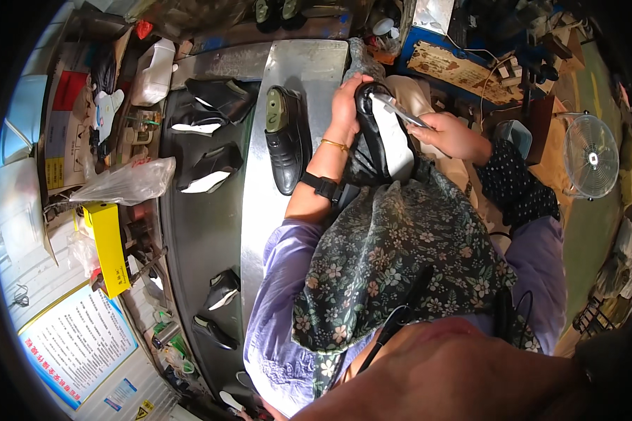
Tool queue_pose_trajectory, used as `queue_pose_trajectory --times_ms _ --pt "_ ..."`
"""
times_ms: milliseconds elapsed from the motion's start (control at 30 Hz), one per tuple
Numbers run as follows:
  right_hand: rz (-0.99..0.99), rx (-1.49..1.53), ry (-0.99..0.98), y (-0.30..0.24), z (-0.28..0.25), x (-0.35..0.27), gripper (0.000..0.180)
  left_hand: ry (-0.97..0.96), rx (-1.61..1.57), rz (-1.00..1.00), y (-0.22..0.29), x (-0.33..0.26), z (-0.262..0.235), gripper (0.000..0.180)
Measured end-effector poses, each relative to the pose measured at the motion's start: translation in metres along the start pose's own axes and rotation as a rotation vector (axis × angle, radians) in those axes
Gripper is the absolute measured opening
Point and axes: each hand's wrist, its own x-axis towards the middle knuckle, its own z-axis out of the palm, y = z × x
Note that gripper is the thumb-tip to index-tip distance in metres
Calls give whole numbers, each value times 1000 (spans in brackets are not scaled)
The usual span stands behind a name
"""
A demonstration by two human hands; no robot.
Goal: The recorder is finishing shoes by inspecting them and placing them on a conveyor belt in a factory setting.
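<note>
A black leather shoe upper with a white sole side [398,151] rests against my apron, its white side turned up. My left hand [347,107] is wrapped round the far end of this shoe upper. In my closed right hand [453,135] is a slim metal hand tool [404,114], its tip laid on the shoe's white side near the far rim. The exact kind of tool cannot be made out. To the left, a finished-looking black shoe [288,151] with a green last or insert inside stands on the metal bench [258,210].
Several black uppers with white soles [214,168] lie on a dark belt [189,231] left of the bench. Beyond it are a yellow box [106,245], a plastic bag [130,181] and a cluttered shelf. A round fan [591,158] and a blue-framed machine [463,74] stand on the right.
</note>
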Motion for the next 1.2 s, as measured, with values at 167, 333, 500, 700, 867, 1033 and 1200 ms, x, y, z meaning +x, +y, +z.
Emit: queue_pose_trajectory --times_ms 167,333,500,700,867,1033,1200 --pt "-173 -35 150 12 1 -1 37 -3 44 6 -3 -1 2 29" --pt "-189 -173 144 1 -7 -12 36 -21 59 11 -4 -1 7 29" --pt "-175 -179 98 -1 -3 -7 33 -21 56 21 -7 2 7 28" --pt "-413 -496 349 5 10 1 36 26 64 26 -2 -2 12 28" --pt "-290 -456 388 22 25 16 34 55 41 15 2 5 9 27" --pt "-420 -509 572 56 52 33 30 59 67 40 -1 10 11 26" --pt "-251 -492 463 5 54 -1 29 68 132 54 -3 5 8 26"
